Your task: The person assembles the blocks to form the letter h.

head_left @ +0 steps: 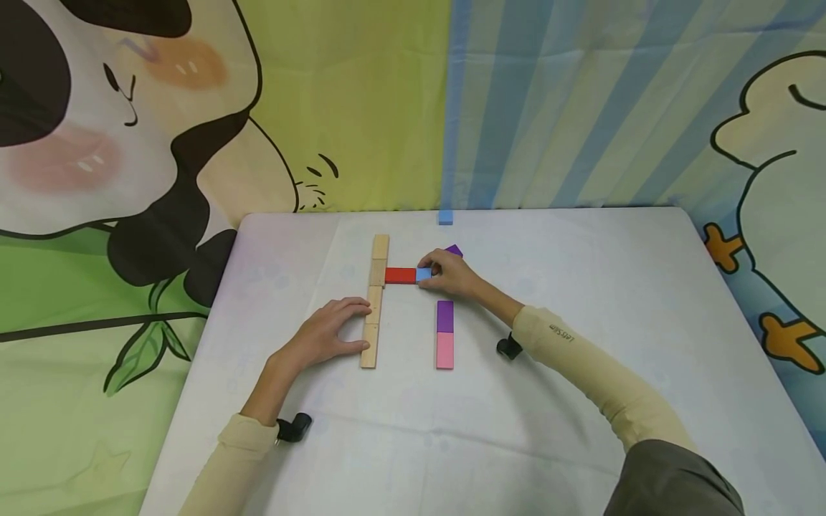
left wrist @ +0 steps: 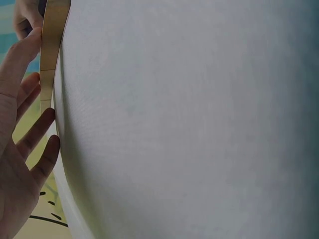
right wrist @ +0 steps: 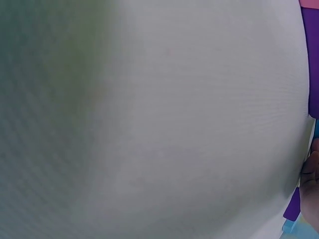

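Observation:
A row of plain wooden blocks point(head_left: 373, 304) runs away from the near side of the table. My left hand point(head_left: 325, 331) rests along its left side, thumb and fingers spread and the fingertips against the wood; the left wrist view shows the same wooden row point(left wrist: 52, 40) beside the fingers. From the row a red block point(head_left: 401, 276) reaches to the right. Between thumb and fingers my right hand point(head_left: 454, 274) pinches a light blue block point(head_left: 422, 274) at the red block's right end, partly covering it. Behind that hand a purple block point(head_left: 454, 250) shows in part.
Nearer me, a purple block point(head_left: 445, 316) and a pink block point(head_left: 444, 351) lie end to end. Another blue block point(head_left: 445, 217) is at the far edge of the white-covered table point(head_left: 581, 287). Printed cloth curtains point(head_left: 361, 107) hang behind and beside it.

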A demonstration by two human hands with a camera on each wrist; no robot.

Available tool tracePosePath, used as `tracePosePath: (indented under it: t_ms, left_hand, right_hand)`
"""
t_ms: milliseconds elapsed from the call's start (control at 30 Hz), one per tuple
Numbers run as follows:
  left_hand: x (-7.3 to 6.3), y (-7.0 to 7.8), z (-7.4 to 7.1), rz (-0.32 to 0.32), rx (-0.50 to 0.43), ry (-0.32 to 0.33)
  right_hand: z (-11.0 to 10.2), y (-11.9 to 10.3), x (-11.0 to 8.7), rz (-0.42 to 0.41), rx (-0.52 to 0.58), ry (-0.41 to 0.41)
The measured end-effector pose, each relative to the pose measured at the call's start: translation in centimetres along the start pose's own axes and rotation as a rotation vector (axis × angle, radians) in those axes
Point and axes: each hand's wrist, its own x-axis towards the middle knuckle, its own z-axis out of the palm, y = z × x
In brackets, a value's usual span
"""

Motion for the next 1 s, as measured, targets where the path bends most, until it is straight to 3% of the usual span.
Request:
tracePosePath:
  t_ms: [633,867,1000]
  left_hand:
    - [0.0,-0.1,0.0,-0.018,0.001,-0.019]
    - [0.0,-0.1,0.1,-0.006,0.002,-0.002]
    - [0.0,-0.1,0.1,-0.006,0.008,-0.003]
  right_hand:
    - [0.1,-0.3,-0.3,-0.024,-0.03,0.02]
    - [-1.3,-0.1,0.0,-0.085,-0.012,0.153]
    - [-2.6,0.3,0.4,-0.044,-0.01,0.202]
